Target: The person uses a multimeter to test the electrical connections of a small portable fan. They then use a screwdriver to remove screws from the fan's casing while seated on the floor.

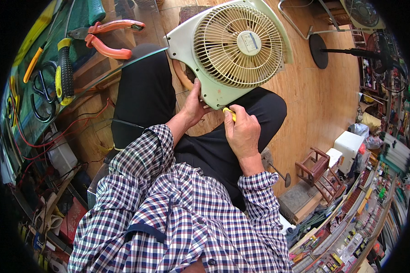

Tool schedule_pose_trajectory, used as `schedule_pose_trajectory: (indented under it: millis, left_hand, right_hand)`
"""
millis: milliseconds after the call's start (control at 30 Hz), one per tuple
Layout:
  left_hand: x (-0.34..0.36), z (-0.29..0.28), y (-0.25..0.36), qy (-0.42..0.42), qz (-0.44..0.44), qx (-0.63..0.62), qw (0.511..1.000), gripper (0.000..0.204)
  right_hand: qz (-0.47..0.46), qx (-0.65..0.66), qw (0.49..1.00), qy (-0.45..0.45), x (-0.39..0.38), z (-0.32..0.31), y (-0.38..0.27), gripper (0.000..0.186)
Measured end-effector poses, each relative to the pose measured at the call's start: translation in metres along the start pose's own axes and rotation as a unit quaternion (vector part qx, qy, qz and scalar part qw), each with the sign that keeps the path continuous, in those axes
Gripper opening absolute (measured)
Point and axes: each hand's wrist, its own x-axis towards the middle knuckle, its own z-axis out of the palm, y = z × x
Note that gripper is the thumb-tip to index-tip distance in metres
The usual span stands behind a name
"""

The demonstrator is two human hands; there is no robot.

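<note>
A pale green box fan (223,93) with a round cream grille (221,45) lies tilted over my knees, its near corner toward me. My left hand (193,108) is closed on that corner's left edge, thumb on top and the other fingers partly hidden beneath. In my right hand (243,132) is a screwdriver (232,113) with a yellow handle. Its tip end meets the near edge of the fan housing, close to a dark screw hole. How far the tip goes in is hidden.
On the glass-topped table (146,55) at left lie orange-handled pliers (108,51), a yellow-and-black tool handle (64,75) and dark scissors (43,93). A small wooden stool (315,166) stands at right, near cluttered shelves (351,227). A black round-based stand fan (319,51) is at far right.
</note>
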Motion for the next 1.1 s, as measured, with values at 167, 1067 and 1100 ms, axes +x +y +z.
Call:
schedule_pose_trajectory:
  millis: [167, 1067, 1100]
  left_hand:
    - [0.0, 0.004, 0.0, 0.018, -0.002, -0.011, 1.0, 0.083]
    - [0.012, -0.006, -0.008, 0.004, -0.003, -0.009, 1.0, 0.081]
    - [0.012, -0.006, -0.008, 0.002, -0.003, -0.014, 1.0, 0.081]
  right_hand:
    - [-0.014, -0.039, 0.999, -0.024, 0.002, -0.006, -0.006, 0.019]
    - [0.03, -0.042, 0.999, 0.015, 0.004, 0.006, -0.006, 0.023]
    - [0.025, -0.045, 0.998, 0.024, 0.004, 0.006, -0.006, 0.024]
